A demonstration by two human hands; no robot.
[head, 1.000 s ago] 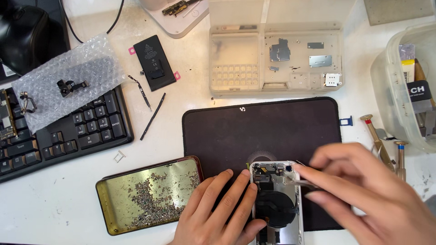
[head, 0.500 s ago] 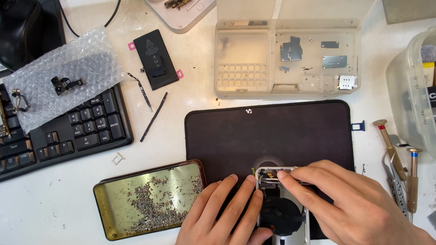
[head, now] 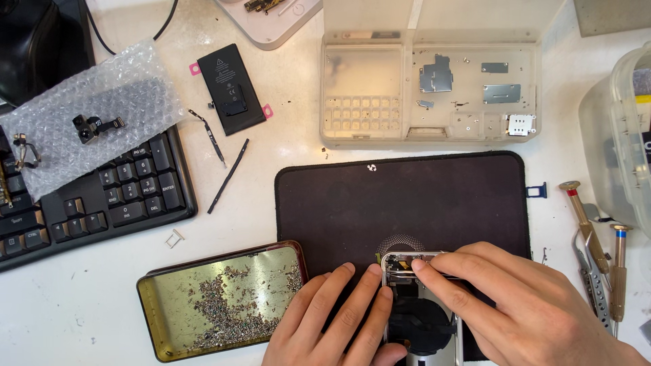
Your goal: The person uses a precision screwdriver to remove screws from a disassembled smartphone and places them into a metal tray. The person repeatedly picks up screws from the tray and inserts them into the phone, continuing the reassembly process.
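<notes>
An opened phone chassis (head: 420, 305) lies at the near edge of the dark work mat (head: 407, 203), long axis running near-to-far, its top end pointing away from the person; its lower end is cut off by the frame. The left hand (head: 336, 318) rests flat against the chassis's left side, fingers extended and pressed down. The right hand (head: 522, 312) comes in from the right, fingertips (head: 419, 266) pinched over the far top edge; what they clamp cannot be told. Left of the hands sits a metal tray of screws (head: 220, 305). A clear parts organizer (head: 430, 88) lies beyond the mat, screwdrivers (head: 600, 251) to the right.
</notes>
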